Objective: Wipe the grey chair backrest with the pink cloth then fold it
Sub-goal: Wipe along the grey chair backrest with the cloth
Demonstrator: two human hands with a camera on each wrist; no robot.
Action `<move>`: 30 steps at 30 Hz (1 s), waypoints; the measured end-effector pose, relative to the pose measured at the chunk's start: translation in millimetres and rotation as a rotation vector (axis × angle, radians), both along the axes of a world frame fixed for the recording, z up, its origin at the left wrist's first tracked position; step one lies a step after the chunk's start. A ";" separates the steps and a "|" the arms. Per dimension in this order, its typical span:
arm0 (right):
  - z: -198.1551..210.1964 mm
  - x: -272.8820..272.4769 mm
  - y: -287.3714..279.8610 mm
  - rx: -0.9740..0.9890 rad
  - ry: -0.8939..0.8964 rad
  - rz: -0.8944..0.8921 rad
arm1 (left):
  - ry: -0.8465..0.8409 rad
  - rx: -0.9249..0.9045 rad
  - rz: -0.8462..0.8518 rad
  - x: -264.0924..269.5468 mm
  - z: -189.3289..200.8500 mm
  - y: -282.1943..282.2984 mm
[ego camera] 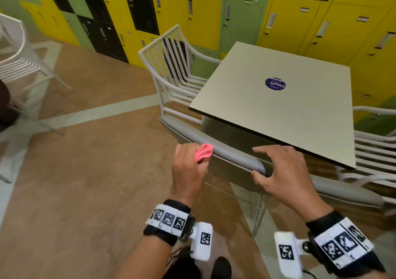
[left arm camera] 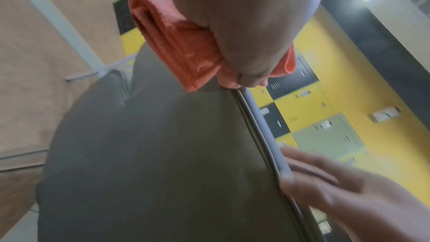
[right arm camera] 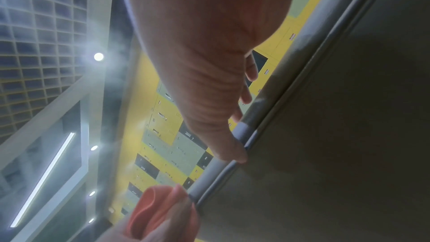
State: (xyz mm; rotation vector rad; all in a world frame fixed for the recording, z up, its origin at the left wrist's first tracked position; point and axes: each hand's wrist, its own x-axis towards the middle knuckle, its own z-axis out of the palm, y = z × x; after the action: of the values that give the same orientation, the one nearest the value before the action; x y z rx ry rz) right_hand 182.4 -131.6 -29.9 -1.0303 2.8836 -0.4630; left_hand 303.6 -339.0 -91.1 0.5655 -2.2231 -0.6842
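At the top edge of the grey chair backrest [ego camera: 231, 153], your left hand [ego camera: 188, 169] grips the bunched pink cloth [ego camera: 203, 152], most of it buried in your fist. Your right hand [ego camera: 285, 171] rests there with loose, spread fingers, holding nothing. Under the table [ego camera: 278, 98], the seat is hidden.

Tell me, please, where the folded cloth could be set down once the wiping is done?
The table top is bare all around its blue sticker. The grey backrest rim is taken by both hands, left hand gripping the pink cloth.
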 end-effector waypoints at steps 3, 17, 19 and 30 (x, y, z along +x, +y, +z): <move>4.8 2.5 -14.3 -0.056 -0.049 0.034 | -0.045 0.144 0.138 1.0 1.0 -36.8; 2.4 11.1 -134.4 -0.038 -0.106 0.063 | 0.045 0.186 -0.076 3.6 6.2 -53.8; 5.2 10.2 -137.3 -0.004 -0.112 0.042 | 0.037 0.157 -0.057 2.4 3.1 -73.5; 17.5 22.5 -161.0 0.095 -0.120 0.017 | 0.081 0.196 -0.120 7.8 -9.1 -72.8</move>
State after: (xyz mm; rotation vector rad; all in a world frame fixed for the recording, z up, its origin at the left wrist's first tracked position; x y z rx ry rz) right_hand 204.9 -292.6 -12.3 -0.9772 2.7601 -0.3691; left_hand 311.4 -411.8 -100.2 0.4937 -2.1409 -0.9776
